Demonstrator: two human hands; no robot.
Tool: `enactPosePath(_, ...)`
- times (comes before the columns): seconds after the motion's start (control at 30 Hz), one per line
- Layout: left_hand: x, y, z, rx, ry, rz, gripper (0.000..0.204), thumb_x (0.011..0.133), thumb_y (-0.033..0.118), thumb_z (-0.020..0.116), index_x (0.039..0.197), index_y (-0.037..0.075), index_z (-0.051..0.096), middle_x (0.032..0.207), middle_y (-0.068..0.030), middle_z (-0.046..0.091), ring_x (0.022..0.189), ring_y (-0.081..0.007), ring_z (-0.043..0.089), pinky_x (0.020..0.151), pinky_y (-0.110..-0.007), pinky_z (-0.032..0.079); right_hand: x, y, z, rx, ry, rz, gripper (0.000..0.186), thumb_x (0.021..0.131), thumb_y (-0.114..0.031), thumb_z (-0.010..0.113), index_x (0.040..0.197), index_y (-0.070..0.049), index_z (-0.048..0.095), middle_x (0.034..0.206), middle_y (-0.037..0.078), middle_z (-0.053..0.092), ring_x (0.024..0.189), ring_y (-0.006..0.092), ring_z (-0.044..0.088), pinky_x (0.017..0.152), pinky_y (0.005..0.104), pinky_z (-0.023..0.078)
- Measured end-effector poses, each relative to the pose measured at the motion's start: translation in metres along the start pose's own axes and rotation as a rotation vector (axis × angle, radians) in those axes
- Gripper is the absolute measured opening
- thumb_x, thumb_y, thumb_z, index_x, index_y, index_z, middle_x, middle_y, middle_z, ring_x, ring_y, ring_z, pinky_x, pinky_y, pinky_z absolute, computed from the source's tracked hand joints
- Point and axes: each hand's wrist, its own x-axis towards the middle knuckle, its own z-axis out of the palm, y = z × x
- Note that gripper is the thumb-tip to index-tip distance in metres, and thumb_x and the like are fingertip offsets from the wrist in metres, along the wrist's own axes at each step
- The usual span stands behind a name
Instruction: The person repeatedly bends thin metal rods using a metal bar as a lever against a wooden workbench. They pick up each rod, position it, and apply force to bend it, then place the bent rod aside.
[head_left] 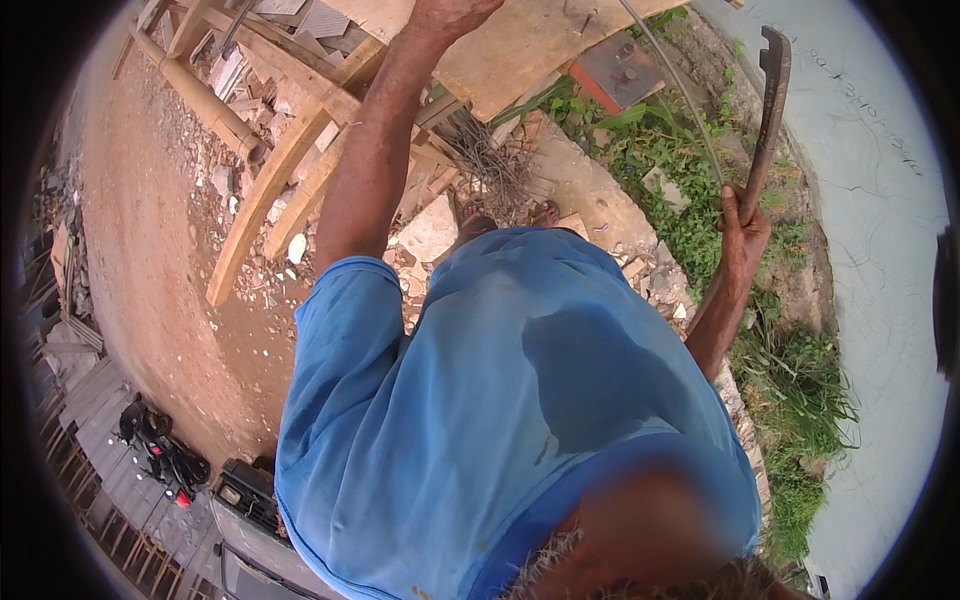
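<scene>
Reddish dirt (pixel 150 230) and rubble fill the ground far below, with long timber beams (pixel 270 180) lying across it at the upper left and weeds (pixel 680 210) growing along a pale wall (pixel 880 250) at the right. Most of the middle is hidden behind a blue shirt (pixel 500 400), which covers the body and the ground beneath it; only two sandalled feet (pixel 480 215) show past its top edge. The left hand (pixel 450 15) reaches up to a plywood board (pixel 520 45) at the top edge, but its fingers are cut off there, so its grip cannot be made out. The right hand (pixel 742 235) is closed around the lower shaft of a crowbar (pixel 768 110), which stands nearly upright against the wall, its notched claw end uppermost. A thin wire (pixel 680 90) curves past beside it. A motorbike (pixel 160 455) sits at the lower left, small and dim.
</scene>
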Motion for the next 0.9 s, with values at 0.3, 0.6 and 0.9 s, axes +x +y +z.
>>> enactPosePath(0.3,-0.16,0.005,-0.066,-0.192,0.556,-0.666,0.03,0.098,0.028,0.065,0.099,-0.001,0.071,0.084,-0.0072,0.072,0.079,-0.0125,0.066,0.081,-0.03,0.051,0.018,0.008,0.003,0.162,-0.104,0.021,0.032,0.092,-0.024,0.071,0.109,0.003,0.07,0.076,0.004,0.066,0.061,0.0081,0.054,0.054,0.024,0.041)
enactPosePath(0.6,-0.16,0.024,-0.06,-0.192,0.655,-0.676,0.028,0.096,0.027,0.068,0.095,0.0,0.072,0.082,-0.0044,0.068,0.079,-0.0105,0.061,0.076,-0.026,0.05,0.039,0.003,0.008,0.168,-0.285,0.028,0.031,0.094,-0.019,0.069,0.115,0.005,0.066,0.075,0.004,0.064,0.055,0.0078,0.054,0.045,0.0226,0.037)
enactPosePath(0.9,-0.062,0.023,0.023,-0.084,0.091,-0.364,0.033,0.091,0.033,0.071,0.103,0.003,0.072,0.092,-0.0129,0.068,0.085,-0.0235,0.066,0.078,-0.035,0.053,0.021,0.011,0.017,0.156,-0.307,-0.019,0.024,0.093,-0.016,0.069,0.107,0.003,0.068,0.072,0.002,0.062,0.057,0.0068,0.053,0.05,0.0237,0.041)
